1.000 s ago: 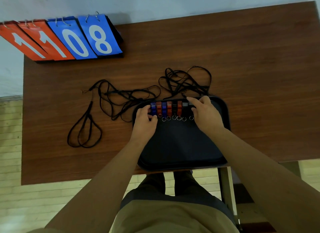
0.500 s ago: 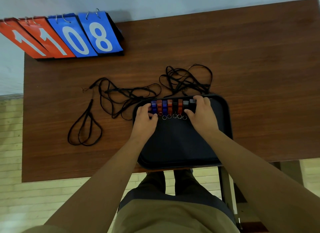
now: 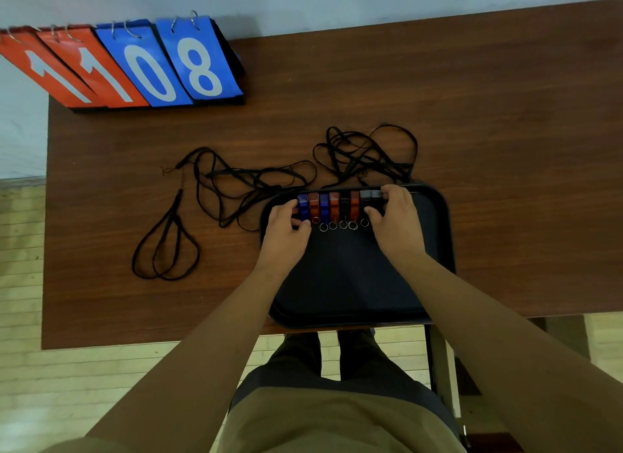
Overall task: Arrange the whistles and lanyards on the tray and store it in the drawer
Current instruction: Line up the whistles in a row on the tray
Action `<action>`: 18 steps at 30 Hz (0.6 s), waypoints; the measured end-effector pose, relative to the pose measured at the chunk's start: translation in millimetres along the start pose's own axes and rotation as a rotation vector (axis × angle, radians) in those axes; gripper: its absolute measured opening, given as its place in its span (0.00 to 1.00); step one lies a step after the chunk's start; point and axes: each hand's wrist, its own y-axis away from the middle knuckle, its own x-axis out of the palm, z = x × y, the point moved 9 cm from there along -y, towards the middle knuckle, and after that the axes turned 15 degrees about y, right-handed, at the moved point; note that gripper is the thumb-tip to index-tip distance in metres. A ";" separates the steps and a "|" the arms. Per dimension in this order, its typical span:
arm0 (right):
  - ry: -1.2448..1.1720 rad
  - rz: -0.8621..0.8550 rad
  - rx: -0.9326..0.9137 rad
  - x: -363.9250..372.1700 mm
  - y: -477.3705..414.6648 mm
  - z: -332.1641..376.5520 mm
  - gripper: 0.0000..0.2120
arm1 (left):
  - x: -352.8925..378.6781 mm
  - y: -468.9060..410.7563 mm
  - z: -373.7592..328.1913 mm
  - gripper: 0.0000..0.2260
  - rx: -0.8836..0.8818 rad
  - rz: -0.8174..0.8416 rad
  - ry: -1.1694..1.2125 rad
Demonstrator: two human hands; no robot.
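Observation:
A black tray (image 3: 435, 236) lies at the table's near edge. Along its far rim stands a tight row of several whistles (image 3: 338, 207), blue, orange, black and grey, each with a small metal ring towards me. My left hand (image 3: 286, 231) pinches the blue whistle at the row's left end. My right hand (image 3: 396, 223) presses against the grey whistles at the right end, thumb and fingers around them. Black lanyards (image 3: 242, 186) lie tangled on the table left of the tray, and another bundle (image 3: 367, 155) lies just beyond the tray's far rim.
A flip scoreboard (image 3: 128, 64) with orange and blue number cards stands at the table's far left corner. The brown wooden table (image 3: 505, 132) ends just below the tray. My legs and a metal table leg (image 3: 441, 368) are beneath.
My right hand has slid from the row's far side around its right end, closing the whistles together. The left hand stays at the left end.

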 end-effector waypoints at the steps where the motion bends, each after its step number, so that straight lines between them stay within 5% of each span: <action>1: -0.004 0.002 0.000 0.4 0.4 -0.4 0.24 | 0.2 0.6 -0.5 0.22 -0.001 0.001 0.006; 11: 0.016 -0.052 -0.060 -18.6 2.1 7.6 0.23 | -10.5 5.1 -8.3 0.20 0.028 -0.046 -0.005; 18: 0.079 0.039 -0.295 -27.2 -21.6 96.2 0.17 | -83.2 -9.1 -23.9 0.08 0.134 -0.213 -0.112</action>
